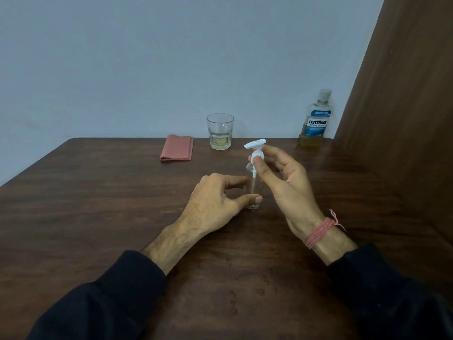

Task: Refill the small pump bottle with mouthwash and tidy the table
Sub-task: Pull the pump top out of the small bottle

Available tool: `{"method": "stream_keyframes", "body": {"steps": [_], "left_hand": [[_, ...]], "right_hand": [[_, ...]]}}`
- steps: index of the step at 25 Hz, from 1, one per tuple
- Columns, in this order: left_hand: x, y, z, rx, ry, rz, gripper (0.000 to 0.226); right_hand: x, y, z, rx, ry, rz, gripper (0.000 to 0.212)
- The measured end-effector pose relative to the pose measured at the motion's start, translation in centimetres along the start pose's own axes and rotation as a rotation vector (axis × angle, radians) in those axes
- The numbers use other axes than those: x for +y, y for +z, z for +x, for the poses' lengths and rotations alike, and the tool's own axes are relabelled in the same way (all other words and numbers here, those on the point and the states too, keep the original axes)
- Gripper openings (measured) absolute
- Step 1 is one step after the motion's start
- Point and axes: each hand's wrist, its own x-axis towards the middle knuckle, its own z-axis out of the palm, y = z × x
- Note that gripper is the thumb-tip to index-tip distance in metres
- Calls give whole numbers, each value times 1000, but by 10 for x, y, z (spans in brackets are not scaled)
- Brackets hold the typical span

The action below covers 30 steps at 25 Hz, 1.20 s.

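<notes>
Dark sleeves at the near edge, both forearms over the brown wooden table. Left hand rests on the table, thumb and fingers pinching the lower body of the small clear pump bottle, which stands upright mid-table and looks empty. Right hand has thumb and fingertips closed on the collar of the white pump head; other fingers loosely spread. Pump collar looks raised a little off the bottle neck, dip tube visible below it; can't tell if it's fully unscrewed. Pink thread band on the right wrist. Far edge by the wall: folded pink cloth at left, glass tumbler with a little yellowish liquid just beside it, Listerine Cool Mint bottle well to the right, capped, low liquid level.
</notes>
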Motion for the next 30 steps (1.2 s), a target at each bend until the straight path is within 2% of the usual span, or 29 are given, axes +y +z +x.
{"method": "stream_keyframes", "body": {"steps": [3,9,12,16,22,27,30], "left_hand": [[-2,1,0,3,-11,2,59],[-1,1,-1,13,-24,-3,60],[0,0,-1,23,-32,-26,60],[0,0,-2,28,-26,-25,59],[2,0,-1,23,-37,-19,63],[2,-1,-2,23,-42,-13,64],[1,0,-2,19,-36,-15,63]], "right_hand": [[1,1,-1,31,15,41,36],[0,-1,0,15,35,111,18],[-3,0,0,-2,49,186,30],[-3,2,-2,27,47,172,36],[-3,2,-2,30,37,139,18],[-4,1,-2,-12,27,136,26],[-3,2,-1,38,39,121,31]]}}
